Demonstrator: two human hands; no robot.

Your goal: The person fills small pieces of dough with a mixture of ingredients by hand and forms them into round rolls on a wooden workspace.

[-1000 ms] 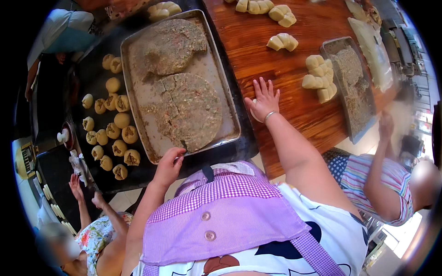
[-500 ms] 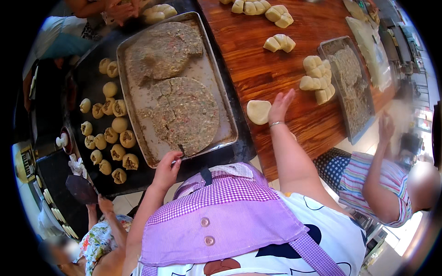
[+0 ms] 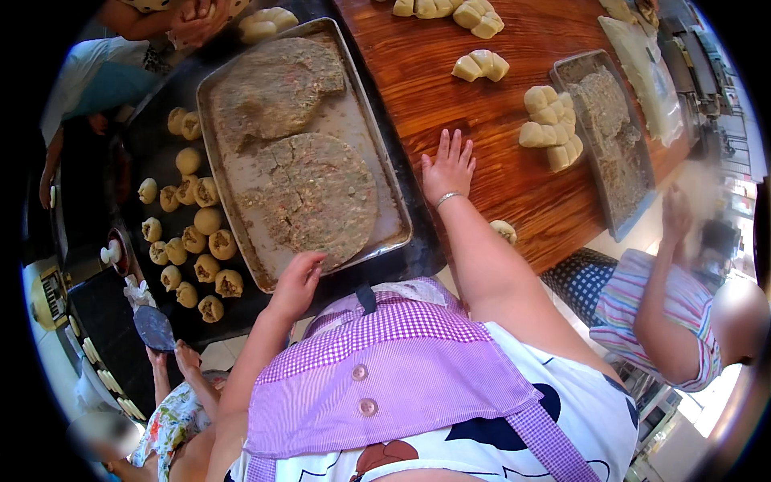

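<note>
Our right hand (image 3: 450, 169) is spread wide, palm down, over the wooden table (image 3: 514, 185). Our left hand (image 3: 295, 283) curls at the metal tray (image 3: 341, 120); whether it grips, we cannot tell.

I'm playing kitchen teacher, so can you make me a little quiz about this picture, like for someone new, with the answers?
1. True or false: the left hand is at the near edge of the large metal tray.
2. Which wrist wears the bracelet? A) left B) right C) neither
3. Fill in: the stuffed buns sit to the ____ of that tray.

Key:
1. True.
2. B; the right hand is spread over the wooden table.
3. Left.
</note>
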